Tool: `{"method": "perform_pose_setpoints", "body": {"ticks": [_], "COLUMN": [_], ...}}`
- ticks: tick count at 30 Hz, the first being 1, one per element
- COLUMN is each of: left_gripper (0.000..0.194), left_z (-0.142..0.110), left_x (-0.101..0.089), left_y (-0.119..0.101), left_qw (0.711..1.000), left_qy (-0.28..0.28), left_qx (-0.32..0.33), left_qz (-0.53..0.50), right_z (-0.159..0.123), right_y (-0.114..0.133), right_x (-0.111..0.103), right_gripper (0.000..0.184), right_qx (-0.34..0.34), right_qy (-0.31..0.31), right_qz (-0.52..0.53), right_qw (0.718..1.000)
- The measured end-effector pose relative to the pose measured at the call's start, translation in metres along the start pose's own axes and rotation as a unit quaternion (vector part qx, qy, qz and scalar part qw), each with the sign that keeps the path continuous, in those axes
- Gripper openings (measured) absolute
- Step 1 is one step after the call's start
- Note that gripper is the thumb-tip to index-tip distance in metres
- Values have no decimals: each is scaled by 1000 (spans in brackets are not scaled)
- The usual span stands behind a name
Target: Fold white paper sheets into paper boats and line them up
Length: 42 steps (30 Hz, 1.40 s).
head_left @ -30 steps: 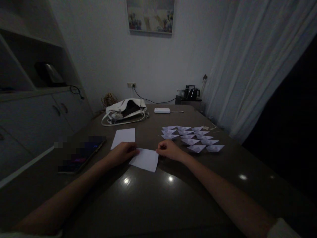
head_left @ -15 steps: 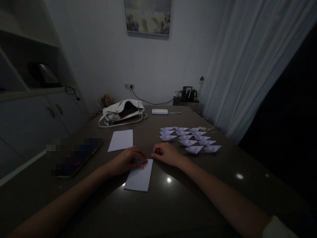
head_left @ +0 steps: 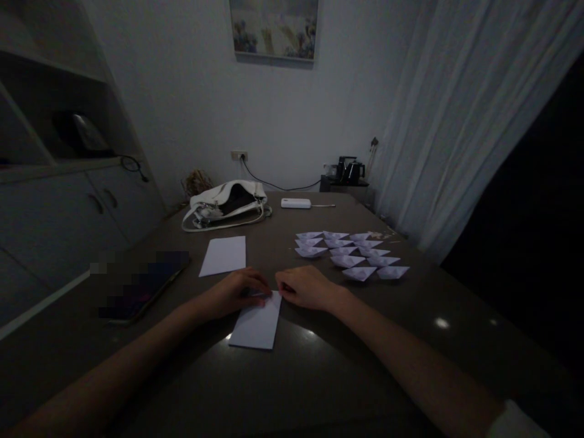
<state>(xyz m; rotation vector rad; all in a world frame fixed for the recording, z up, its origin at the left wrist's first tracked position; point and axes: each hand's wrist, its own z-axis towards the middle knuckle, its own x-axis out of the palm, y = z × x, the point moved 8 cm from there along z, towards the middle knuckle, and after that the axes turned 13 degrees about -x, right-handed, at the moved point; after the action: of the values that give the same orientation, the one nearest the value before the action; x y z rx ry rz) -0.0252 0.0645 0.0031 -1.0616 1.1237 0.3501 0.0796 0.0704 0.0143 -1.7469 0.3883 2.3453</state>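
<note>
A folded sheet of white paper (head_left: 256,328) lies on the table close in front of me. My left hand (head_left: 241,288) holds down its far left part, thumb on the paper and fingers bent over the far edge. At the far right corner, my right hand (head_left: 305,287) is curled closed against the paper; its fingertips are turned under, so what they grip, if anything, is hidden. Beyond my left hand lies a stack of white paper (head_left: 224,254). Several folded paper boats (head_left: 347,261) stand in rows to the right, past my right hand.
A phone (head_left: 148,289), partly blurred out, lies at the left. Farther back are a white handbag (head_left: 223,198) and a white power bank (head_left: 295,203) with a short cable. Small scraps (head_left: 376,235) lie by the boats. A black kettle (head_left: 353,172) stands beyond the table.
My right hand has moved slightly left and its fingers have closed in at the paper's far right corner. My left hand and the paper stay almost where they were.
</note>
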Motion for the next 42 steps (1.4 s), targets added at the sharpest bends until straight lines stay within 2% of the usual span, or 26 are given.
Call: {"method": "perform_pose_setpoints", "body": {"ticks": [11,19,23,28,30,35,42], "left_gripper": [19,21,22,24,24,23,23], "left_z": [-1,-1,-1,-2,-2,-2,-2], "left_x": [-2,-2,-2,-1,-1,-1,-3], "left_y": [0,-1,-1,2,3,1,-2], "left_qw": [1000,1000,1000,1000,1000,1000,1000], "left_qy": [1,-8,-3,-1,-1,-4,-6], "left_qx": [-6,14,3,-4,-5,-3,5], "left_qz": [8,1,-3,-8,-4,4,-2], "right_z": [1,0,-1,-7,-8,-7,-3], "right_y": [23,37,38,14,7,10,30], "right_x": [1,0,2,-3,-3,-2,0], "right_gripper": [17,19,18,28,29,32,31], "right_qx": [2,-11,-5,92,112,105,70], "right_qy": [132,155,160,145,155,169,180], "right_qz": [-53,-42,-12,-57,-77,-88,-79], "right_qw": [990,987,987,983,979,976,978]}}
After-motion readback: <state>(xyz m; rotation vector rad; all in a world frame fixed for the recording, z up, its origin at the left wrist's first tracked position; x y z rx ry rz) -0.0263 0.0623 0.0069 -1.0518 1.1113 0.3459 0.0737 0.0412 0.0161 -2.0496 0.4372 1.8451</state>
